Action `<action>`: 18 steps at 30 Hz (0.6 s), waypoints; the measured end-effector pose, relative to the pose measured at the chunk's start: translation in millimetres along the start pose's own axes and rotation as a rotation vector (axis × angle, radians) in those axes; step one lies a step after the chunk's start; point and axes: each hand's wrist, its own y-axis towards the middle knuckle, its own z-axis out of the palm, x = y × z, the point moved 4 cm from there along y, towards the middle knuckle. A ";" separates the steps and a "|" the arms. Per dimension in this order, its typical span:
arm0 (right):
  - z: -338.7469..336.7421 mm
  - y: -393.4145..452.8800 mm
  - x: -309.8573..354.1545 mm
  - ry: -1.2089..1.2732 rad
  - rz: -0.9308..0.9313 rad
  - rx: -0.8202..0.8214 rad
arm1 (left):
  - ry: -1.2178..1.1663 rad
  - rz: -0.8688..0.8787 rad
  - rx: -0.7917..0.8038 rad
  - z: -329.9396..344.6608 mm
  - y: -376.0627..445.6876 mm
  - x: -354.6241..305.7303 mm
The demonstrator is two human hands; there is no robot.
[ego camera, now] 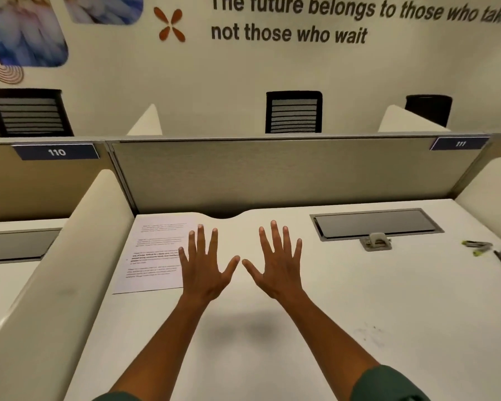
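Note:
My left hand [206,263] and my right hand [278,263] are stretched out side by side over the white desk [344,299], backs up, fingers straight and spread, holding nothing. Their thumbs almost meet in the middle. A printed sheet of paper [154,253] lies flat on the desk at the left; my left hand's fingers overlap its right edge in the picture. Whether the hands touch the desk I cannot tell; a shadow lies under the forearms.
A grey cable hatch [376,224] is set into the desk at the back right, with a small hole punch [376,241] in front of it. Green-tipped pens [476,246] and a dark stick lie at the far right. Cubicle partitions [272,172] enclose the desk.

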 end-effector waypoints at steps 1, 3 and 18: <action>-4.7 -3.9 -10.6 -0.002 0.019 -0.007 | -0.005 0.013 0.006 1.5 -1.2 -11.2; -14.9 -10.2 -31.9 -0.004 0.054 -0.016 | -0.012 0.042 0.011 4.4 -2.9 -34.0; -82.8 -70.7 -276.4 0.010 0.164 -0.046 | -0.037 0.119 0.088 48.2 -49.1 -254.1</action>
